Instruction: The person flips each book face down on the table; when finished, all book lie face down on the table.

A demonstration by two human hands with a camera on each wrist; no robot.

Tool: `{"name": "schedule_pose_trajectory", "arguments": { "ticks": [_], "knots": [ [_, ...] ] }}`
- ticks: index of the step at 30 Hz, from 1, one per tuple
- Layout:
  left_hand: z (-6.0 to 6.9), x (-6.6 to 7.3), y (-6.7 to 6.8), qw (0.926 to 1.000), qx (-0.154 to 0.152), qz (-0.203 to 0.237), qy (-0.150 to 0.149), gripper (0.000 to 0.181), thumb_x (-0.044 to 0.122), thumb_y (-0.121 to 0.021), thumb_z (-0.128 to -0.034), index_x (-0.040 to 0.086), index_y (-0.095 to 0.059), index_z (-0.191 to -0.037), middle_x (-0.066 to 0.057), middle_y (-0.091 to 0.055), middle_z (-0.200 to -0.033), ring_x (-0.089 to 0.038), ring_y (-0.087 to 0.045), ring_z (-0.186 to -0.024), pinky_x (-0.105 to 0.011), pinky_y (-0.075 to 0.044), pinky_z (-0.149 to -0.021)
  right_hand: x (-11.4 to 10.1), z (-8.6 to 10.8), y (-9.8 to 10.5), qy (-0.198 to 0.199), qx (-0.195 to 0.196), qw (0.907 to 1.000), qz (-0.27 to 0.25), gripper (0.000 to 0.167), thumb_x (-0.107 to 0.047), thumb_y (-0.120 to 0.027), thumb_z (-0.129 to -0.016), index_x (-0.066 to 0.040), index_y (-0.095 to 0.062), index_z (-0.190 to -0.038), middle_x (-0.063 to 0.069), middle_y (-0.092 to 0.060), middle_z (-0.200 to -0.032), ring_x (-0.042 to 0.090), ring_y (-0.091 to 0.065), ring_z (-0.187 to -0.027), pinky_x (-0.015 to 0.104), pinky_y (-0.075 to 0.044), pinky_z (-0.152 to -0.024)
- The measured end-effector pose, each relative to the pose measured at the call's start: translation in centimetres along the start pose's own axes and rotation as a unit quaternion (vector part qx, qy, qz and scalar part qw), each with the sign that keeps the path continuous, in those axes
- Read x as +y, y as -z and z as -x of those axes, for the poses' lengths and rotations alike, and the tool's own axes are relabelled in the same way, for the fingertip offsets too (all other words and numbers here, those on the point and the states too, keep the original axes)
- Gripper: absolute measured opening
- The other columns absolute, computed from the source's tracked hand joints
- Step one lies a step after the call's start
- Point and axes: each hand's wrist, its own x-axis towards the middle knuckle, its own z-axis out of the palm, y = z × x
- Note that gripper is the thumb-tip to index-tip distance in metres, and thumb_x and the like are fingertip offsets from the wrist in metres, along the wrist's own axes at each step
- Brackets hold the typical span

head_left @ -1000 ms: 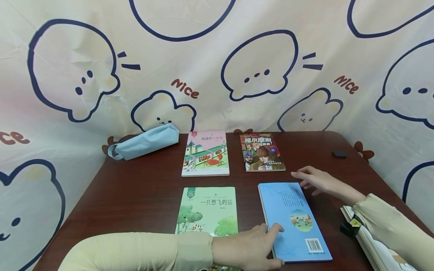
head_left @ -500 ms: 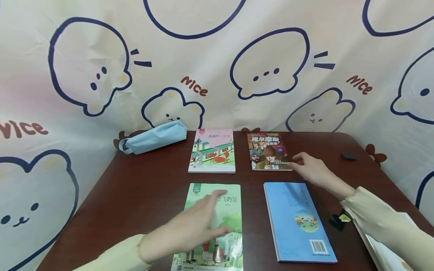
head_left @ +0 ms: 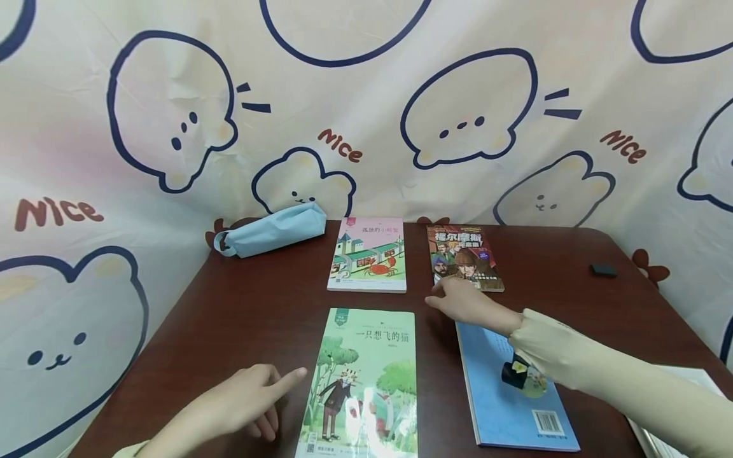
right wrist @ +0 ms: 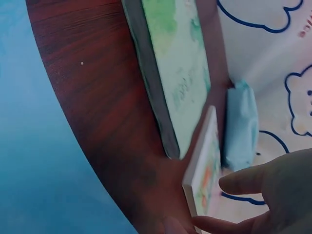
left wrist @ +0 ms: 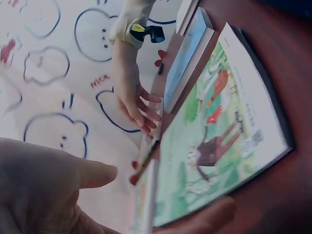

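Observation:
My left hand (head_left: 243, 401) is just left of a green-covered book (head_left: 366, 375), its index finger extended and nothing in its grasp. In the left wrist view its thumb and a finger are spread beside that book. My right hand (head_left: 469, 302) reaches over the far end of a blue book (head_left: 515, 407), back cover up. Its fingertips are by the lower left corner of a Sherlock-style detective book (head_left: 465, 257) and hold nothing visible; whether they touch it, I cannot tell. Behind the green book lies a pink-topped book (head_left: 366, 254) with a crab on its cover.
A light blue pencil case (head_left: 275, 230) lies at the back left against the patterned cloth. A small black object (head_left: 603, 271) is at the far right. Under my right sleeve, an open book or stack of pages (head_left: 687, 380) shows partly at the table's right side.
My left hand has moved from the blue book's left edge, across the green book, to that book's left side. My right hand has moved left, to the detective book's near edge.

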Motion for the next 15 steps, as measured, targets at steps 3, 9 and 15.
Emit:
{"name": "schedule_pose_trajectory", "arguments": {
  "ticks": [3, 9, 15],
  "knots": [
    [-0.4, -1.7, -0.1, 0.9956, -0.059, 0.067, -0.028, 0.066, 0.060, -0.041, -0.0968, -0.001, -0.066, -0.092, -0.014, -0.069, -0.064, -0.024, -0.069, -0.059, -0.037, -0.058, -0.065, -0.3, -0.5, -0.8, -0.008, -0.020, 0.9996, -0.016, 0.044, -0.032, -0.057, -0.096, 0.002, -0.060, -0.124, 0.011, -0.067, -0.079, 0.015, -0.057, -0.056, 0.027, -0.046, -0.054],
    [-2.3, -4.8, -1.0, 0.9735, -0.177, 0.142, -0.029, 0.072, 0.063, -0.038, -0.0957, 0.001, -0.073, -0.086, -0.007, -0.074, -0.077, -0.012, -0.070, -0.064, -0.036, -0.057, -0.078, -0.6, -1.3, -1.8, -0.019, -0.049, 0.9979, -0.039, 0.047, -0.036, -0.056, -0.097, 0.003, -0.059, -0.124, 0.008, -0.064, -0.073, 0.016, -0.062, -0.055, 0.028, -0.050, -0.055],
    [-4.3, -7.5, -3.2, 0.9737, -0.162, 0.160, -0.001, 0.077, 0.064, -0.037, -0.0959, -0.004, -0.073, -0.094, -0.011, -0.073, -0.079, -0.021, -0.071, -0.070, -0.035, -0.058, -0.068, -0.9, -1.4, -2.0, -0.025, -0.056, 0.9970, -0.047, 0.043, -0.036, -0.057, -0.096, 0.001, -0.065, -0.118, 0.007, -0.067, -0.081, 0.017, -0.066, -0.059, 0.031, -0.055, -0.059]
  ]
}}
